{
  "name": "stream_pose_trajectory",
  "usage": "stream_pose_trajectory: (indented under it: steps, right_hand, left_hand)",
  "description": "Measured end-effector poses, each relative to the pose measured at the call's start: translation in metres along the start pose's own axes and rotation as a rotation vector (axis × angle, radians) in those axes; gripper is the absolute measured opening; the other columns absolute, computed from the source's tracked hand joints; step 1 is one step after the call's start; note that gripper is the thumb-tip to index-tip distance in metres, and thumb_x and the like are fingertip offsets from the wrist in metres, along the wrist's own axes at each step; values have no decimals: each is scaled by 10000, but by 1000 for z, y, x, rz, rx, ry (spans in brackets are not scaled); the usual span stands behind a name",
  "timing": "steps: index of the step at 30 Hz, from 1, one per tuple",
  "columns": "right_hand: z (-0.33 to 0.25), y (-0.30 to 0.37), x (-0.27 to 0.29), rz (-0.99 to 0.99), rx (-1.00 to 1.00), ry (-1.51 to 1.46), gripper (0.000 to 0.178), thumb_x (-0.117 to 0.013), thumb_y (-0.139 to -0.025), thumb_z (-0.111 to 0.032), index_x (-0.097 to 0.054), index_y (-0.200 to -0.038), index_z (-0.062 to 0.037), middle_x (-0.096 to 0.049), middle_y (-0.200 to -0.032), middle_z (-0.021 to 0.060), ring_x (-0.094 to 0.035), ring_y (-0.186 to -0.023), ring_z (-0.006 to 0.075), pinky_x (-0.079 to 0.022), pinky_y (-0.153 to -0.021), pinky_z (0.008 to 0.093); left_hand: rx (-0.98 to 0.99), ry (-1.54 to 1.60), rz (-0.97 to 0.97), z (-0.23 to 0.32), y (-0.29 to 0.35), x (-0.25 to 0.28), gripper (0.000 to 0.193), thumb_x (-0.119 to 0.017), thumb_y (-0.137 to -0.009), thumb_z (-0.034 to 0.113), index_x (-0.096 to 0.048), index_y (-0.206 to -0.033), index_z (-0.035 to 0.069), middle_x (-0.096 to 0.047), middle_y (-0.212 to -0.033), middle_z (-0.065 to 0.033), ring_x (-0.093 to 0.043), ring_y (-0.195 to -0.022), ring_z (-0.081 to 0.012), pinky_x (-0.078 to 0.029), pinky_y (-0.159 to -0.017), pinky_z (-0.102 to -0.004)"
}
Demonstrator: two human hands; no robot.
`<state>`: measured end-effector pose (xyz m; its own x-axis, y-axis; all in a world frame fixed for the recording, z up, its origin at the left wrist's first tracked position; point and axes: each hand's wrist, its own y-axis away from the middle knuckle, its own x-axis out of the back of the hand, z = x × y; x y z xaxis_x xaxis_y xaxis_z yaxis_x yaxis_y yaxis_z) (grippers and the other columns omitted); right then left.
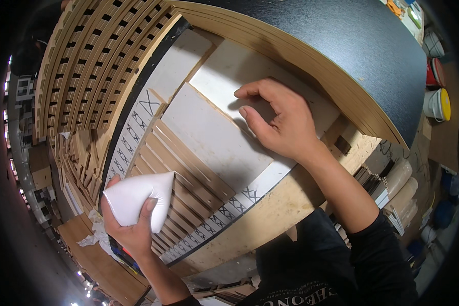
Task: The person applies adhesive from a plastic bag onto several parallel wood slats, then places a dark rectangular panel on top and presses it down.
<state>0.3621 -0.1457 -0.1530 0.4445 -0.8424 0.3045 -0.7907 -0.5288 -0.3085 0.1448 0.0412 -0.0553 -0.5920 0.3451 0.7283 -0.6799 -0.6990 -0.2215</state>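
My left hand (130,235) is wrapped round a plump white pouch (137,196), thumb pressed into its near side. The pouch tapers to a corner on the right and hangs above a row of thin brown wooden strips (186,176). These strips lie side by side on the worktop, bordered by white bands with hand-drawn black crosses (223,218). Over the pale flat panels (214,130) to the right, my right hand (283,120) hovers with thumb and curved fingers apart. Nothing shows between them.
Stacked slotted wooden frames (94,56) rise at the far left. A large dark-topped board (331,41) with wooden edges stands along the far right. Beyond it sits a white bucket with a yellow lid (437,105). A cardboard box (94,257) is at the lower left.
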Motion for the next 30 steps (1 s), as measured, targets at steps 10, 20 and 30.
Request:
stream_pose_trajectory:
  steps: [10,20,30]
  right_hand:
    - [2,-1,2,2,16,-1,211,-600,-797,-122,-613,-983,-24,-627,-919,138,-622,-792,295,-506,-707,334]
    - [-3,-1,5,-23,-43,-52,222,-601,-786,-122,-610,-980,-14,-629,-915,147,-625,-848,302,-501,-754,334]
    - [-4,-1,6,-2,-36,-55,238,-628,-767,-133,-615,-971,-12,-631,-882,145,-636,-849,269,-502,-761,322]
  left_hand:
    - [20,-36,45,-13,-35,-6,622,-822,-670,107,-536,-1205,-31,-602,-1115,-125,-589,-973,-191,-482,-867,-308]
    - [84,25,118,-25,-56,-14,612,-807,-684,90,-530,-1215,-37,-607,-1085,-131,-588,-969,-192,-485,-856,-311]
    - [118,52,66,3,38,32,942,-890,-528,388,-479,-1233,-83,-576,-1125,-156,-603,-914,-217,-506,-809,-326]
